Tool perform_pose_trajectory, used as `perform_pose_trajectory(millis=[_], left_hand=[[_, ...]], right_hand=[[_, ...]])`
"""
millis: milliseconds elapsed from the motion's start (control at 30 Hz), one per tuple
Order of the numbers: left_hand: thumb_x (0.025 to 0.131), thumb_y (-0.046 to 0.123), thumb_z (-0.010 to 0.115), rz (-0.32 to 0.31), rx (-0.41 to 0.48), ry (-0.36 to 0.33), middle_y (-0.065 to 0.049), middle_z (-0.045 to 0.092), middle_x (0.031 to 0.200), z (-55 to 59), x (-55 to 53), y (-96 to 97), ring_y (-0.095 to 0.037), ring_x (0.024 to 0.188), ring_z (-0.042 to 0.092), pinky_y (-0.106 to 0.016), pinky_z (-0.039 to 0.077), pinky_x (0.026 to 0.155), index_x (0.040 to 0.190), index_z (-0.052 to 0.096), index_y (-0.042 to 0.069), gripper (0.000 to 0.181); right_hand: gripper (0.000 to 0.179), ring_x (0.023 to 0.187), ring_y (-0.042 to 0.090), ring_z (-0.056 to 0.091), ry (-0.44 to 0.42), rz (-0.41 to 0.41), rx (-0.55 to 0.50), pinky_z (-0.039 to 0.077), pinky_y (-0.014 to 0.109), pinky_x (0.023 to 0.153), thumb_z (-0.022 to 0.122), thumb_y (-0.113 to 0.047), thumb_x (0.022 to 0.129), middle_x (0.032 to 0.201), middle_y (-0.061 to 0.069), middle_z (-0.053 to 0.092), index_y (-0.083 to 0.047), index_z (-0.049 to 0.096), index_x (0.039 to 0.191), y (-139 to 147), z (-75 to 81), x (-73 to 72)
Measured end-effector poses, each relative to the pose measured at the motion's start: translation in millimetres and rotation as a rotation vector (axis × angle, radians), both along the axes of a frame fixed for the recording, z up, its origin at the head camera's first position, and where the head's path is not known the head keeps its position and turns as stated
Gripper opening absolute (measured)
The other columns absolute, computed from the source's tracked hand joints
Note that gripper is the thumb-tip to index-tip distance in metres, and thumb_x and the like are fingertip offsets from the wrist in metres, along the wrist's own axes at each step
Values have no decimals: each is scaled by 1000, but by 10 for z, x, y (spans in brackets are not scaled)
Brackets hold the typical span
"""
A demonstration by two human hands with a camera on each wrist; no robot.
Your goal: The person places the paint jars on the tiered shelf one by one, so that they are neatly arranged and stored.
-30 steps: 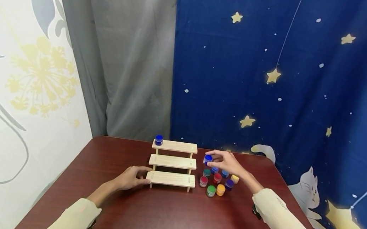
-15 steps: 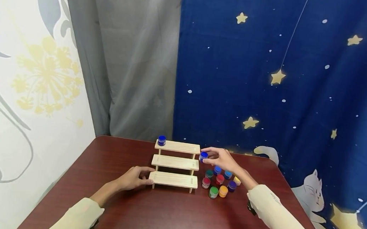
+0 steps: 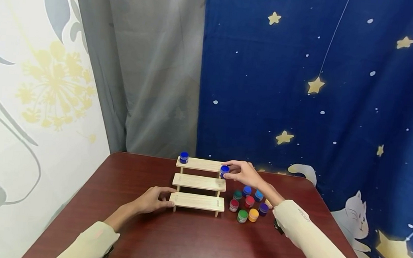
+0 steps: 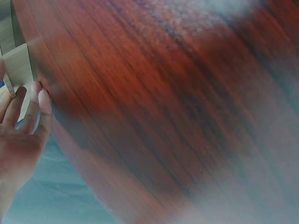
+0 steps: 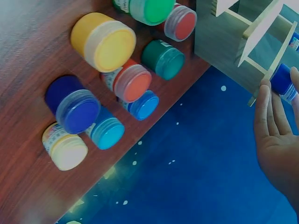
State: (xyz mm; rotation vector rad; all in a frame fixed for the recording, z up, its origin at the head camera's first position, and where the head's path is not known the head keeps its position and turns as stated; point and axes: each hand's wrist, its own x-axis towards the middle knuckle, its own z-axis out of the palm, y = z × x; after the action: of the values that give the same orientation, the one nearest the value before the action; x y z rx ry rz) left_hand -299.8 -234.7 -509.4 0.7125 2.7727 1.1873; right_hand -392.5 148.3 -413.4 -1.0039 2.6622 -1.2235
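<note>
A three-tier light wooden display stand [image 3: 198, 201] is on the table. My left hand [image 3: 151, 200] grips the left end of its lowest tier, thumb in front and fingers behind. In the left wrist view those fingertips [image 4: 43, 96] lie against the stand's wood [image 4: 18, 65]. My right hand [image 3: 245, 174] pinches a small blue-lidded paint jar [image 3: 224, 171] at the right end of the top tier. The right wrist view shows this jar [image 5: 281, 79] upright between fingers and thumb, right by the board's end. Another blue paint jar [image 3: 184, 158] stands on the top tier's left end.
Several paint jars cluster on the table right of the stand, among them a green jar [image 3: 242, 216], an orange-yellow jar [image 5: 103, 42] and a purple-blue jar [image 5: 72, 105]. My right forearm passes over the cluster's right side. Curtains [image 3: 159, 81] hang behind the table's back edge.
My right hand has carried the blue paint jar left and slightly up, from above the jar cluster to the top tier's right end. My left hand has stayed on the stand.
</note>
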Motion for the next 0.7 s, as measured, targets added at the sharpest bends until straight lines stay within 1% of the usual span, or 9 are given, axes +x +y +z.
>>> perform_pose_trajectory(millis=[100,233,367,500,600,700], left_hand=[[95,28,79,2,-2,5,2,68,86,-1,-8,2,-13,72,60,-25,48,61,138,65,5,51],[95,28,79,-2,0,7,2,68,84,-2,-6,2,-14,72,61,-25,48,61,138,65,4,51],[95,29,79,-3,3,4,1,68,84,-1,0,2,-14,72,61,-25,49,62,137,65,5,51],[95,29,79,1,7,-2,2,69,85,-12,-2,-6,-13,73,62,-25,49,63,137,66,7,50],[95,29,79,-2,13,-7,1,70,89,-20,-2,-7,-13,75,63,-25,50,65,138,65,7,50],[95,28,78,-3,15,-10,0,71,91,-16,-2,0,-14,77,64,-25,50,66,138,65,6,50]], right_hand=[[44,102,26,74,2,14,0,61,42,73,80,-20,94,119,17,73,-9,68,135,-52,24,-15],[44,101,27,74,6,29,1,61,36,72,79,-20,95,118,18,74,-8,68,136,-118,35,-29],[44,102,27,75,22,30,6,61,32,71,79,-20,95,119,16,74,-9,68,136,-190,32,-48],[44,103,27,74,33,32,1,60,31,72,80,-21,95,119,14,74,-10,68,136,-272,25,-72],[44,101,28,75,37,30,0,60,32,71,79,-20,95,118,15,74,-10,68,136,-342,30,-84],[45,99,26,75,55,26,10,61,33,74,79,-20,95,118,13,75,-10,68,137,-419,38,-101]])
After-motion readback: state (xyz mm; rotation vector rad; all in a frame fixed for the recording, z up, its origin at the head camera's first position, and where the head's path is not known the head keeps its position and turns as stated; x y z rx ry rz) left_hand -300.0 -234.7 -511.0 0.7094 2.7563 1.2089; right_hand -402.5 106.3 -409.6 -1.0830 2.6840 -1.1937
